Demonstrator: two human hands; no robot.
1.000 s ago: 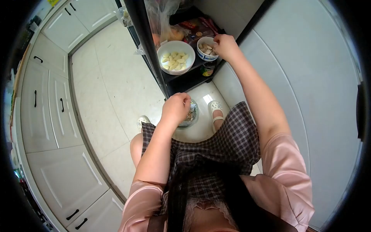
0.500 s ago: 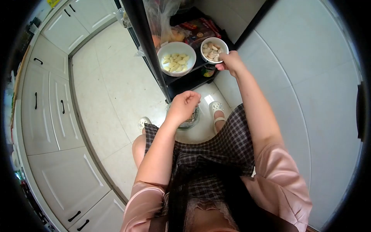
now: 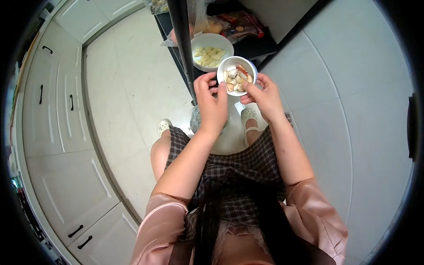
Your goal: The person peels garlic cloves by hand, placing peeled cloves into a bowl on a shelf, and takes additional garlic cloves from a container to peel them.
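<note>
A small white bowl (image 3: 254, 70) of garlic cloves (image 3: 234, 81) with skins on is held up in front of the shelf. My right hand (image 3: 267, 99) grips its right side, the thumb over the rim near the cloves and the fingers underneath. On the left side, my left hand (image 3: 212, 104) curves against the bowl, thumb at the rim and fingers bent. Just behind stands a larger white bowl (image 3: 226, 44) with peeled garlic cloves (image 3: 208, 56). Below my left hand, a clear container (image 3: 196, 118) is partly hidden.
A black shelf (image 3: 258, 48) carries plastic bags (image 3: 198, 15) and a dark red package (image 3: 243, 24). Its upright post (image 3: 179, 39) rises close to my left hand. White cabinets (image 3: 66, 190) line the left beyond the tiled floor (image 3: 119, 97); a pale wall (image 3: 322, 128) is at right.
My right hand has brought the small bowl off the shelf, toward me and slightly left. My left hand has moved up from above the clear container to the bowl's left side.
</note>
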